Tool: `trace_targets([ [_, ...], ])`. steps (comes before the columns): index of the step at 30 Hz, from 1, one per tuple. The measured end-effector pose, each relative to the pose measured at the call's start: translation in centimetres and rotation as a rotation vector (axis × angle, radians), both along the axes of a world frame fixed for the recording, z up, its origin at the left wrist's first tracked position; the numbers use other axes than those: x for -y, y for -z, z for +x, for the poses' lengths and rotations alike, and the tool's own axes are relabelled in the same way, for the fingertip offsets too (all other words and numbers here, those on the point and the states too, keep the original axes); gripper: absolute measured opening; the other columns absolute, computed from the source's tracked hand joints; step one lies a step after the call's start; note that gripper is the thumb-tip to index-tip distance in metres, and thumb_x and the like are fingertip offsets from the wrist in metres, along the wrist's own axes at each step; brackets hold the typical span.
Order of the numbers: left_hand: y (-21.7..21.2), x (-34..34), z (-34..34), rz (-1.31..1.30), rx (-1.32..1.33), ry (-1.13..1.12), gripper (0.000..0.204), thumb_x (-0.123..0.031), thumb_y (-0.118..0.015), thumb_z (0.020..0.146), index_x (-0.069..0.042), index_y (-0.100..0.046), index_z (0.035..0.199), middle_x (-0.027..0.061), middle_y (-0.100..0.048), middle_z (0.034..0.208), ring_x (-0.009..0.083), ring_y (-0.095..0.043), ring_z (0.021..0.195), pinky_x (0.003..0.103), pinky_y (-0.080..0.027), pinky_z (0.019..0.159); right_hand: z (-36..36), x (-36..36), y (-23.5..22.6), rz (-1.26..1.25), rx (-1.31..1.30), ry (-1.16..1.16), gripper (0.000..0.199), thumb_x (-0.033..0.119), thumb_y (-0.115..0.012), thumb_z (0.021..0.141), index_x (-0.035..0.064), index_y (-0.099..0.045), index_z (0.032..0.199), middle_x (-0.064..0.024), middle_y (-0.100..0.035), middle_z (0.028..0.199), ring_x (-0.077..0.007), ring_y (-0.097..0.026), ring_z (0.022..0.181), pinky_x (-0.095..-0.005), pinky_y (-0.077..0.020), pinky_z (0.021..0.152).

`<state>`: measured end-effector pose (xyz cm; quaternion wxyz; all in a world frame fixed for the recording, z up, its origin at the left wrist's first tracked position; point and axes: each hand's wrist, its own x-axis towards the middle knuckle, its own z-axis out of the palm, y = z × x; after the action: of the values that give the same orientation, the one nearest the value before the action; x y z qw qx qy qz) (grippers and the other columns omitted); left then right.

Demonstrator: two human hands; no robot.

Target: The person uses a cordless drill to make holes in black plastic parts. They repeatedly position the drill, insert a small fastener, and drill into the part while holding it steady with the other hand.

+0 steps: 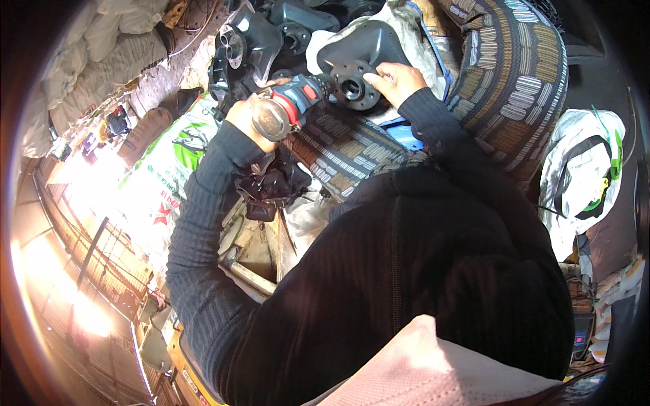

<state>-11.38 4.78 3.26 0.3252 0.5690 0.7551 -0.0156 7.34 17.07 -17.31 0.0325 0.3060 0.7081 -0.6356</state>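
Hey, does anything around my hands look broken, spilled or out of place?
Nothing looks clearly spilled or broken around your left hand and its power drill. Just above, black flanged parts lie heaped at differing angles, which looks untidy. Glare at far left hides detail.

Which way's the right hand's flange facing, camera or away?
Toward camera: the flange, by the right hand, shows its central hole.

Blue-red drill [302, 97], black flanged part [347, 72]

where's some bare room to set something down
Likely the dark patch right of the patterned cloth, above the white-and-green bag. Crowded: top centre, where black flanged parts bunch near the drill and right hand.
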Motion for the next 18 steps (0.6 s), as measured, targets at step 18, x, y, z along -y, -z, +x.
trace_targets([
  [18, 3.2, 3.6, 1.4, -0.348, 0.142, -0.123, 0.043, -0.024, -0.033, 0.090, -0.005, -0.037, 0.129, 0.0116, -0.050, 0.122, 0.0240, -0.055, 0.105, 0.039, -0.047, 0.089, -0.6, -0.2, -0.4, 0.075, 0.005, 0.048, 0.032, 0.035, -0.062, 0.079, 0.0033, -0.061, 0.073, -0.0125, -0.055, 0.066, -0.0305, -0.055, 0.066, -0.0398, -0.0433, 0.060],
])
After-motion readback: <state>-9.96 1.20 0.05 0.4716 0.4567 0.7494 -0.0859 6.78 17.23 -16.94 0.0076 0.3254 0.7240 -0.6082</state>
